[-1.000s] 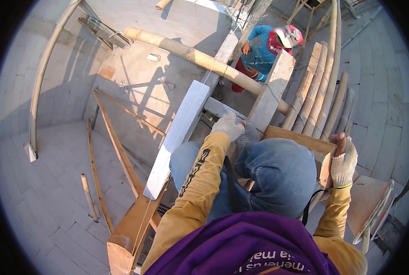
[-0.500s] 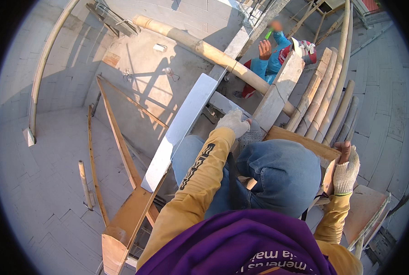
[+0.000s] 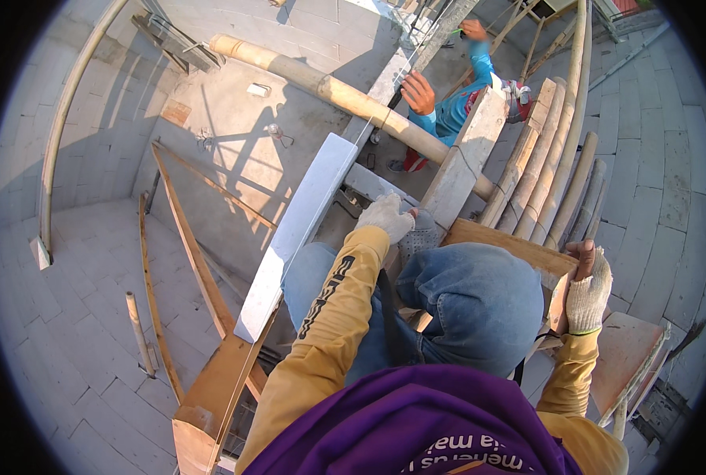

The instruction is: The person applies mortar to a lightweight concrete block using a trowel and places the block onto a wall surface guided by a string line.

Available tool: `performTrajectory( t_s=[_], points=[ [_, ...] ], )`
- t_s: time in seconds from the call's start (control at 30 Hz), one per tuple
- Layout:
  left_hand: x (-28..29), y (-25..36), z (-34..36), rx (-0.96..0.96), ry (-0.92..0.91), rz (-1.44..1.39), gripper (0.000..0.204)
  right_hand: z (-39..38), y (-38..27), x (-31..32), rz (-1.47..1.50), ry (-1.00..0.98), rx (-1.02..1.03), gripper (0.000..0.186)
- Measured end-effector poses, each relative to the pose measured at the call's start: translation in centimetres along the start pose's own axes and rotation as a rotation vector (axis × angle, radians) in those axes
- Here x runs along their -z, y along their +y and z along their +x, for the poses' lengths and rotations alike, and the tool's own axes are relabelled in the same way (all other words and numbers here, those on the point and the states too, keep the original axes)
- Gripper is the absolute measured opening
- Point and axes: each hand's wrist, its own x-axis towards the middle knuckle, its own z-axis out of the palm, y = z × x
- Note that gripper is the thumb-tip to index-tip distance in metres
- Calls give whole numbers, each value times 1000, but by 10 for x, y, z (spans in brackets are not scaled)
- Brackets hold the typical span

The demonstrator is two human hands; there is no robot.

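My left hand (image 3: 386, 218), in a whitish work glove with bare fingertips, is closed in front of my bent knees. Whatever it may hold is hidden. Close beside it is a grey, perforated shoe (image 3: 422, 235). A long white block row (image 3: 297, 237) runs along my left, with a thin string (image 3: 358, 144) stretched over it. On the other side, my right hand (image 3: 592, 291), gloved the same way, is wrapped around the end of a brown wooden board (image 3: 511, 244). Its bare thumb points upward.
A co-worker in blue (image 3: 456, 115) is below, beyond a thick bamboo pole (image 3: 313, 79). Several bamboo poles (image 3: 555, 178) lie to the right. An upright plank (image 3: 468, 158) stands ahead. Leaning timbers (image 3: 187, 237) and a deep drop to the floor (image 3: 76, 317) are at left.
The view has shifted slightly, moving the scene leftward. The co-worker's lower hand has moved left toward the wall and their other arm is raised. My hands keep their places.
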Motion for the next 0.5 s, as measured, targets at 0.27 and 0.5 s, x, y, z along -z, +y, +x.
performTrajectory(
  t_s=[0.27,0.5],
  points=[
    [-5,-6,3,-11,13,-9,64,-2,-7,-4,27,20,22,67],
    [-4,-4,4,12,-14,-8,64,-3,-8,-4,35,5,2,71]
  ],
)
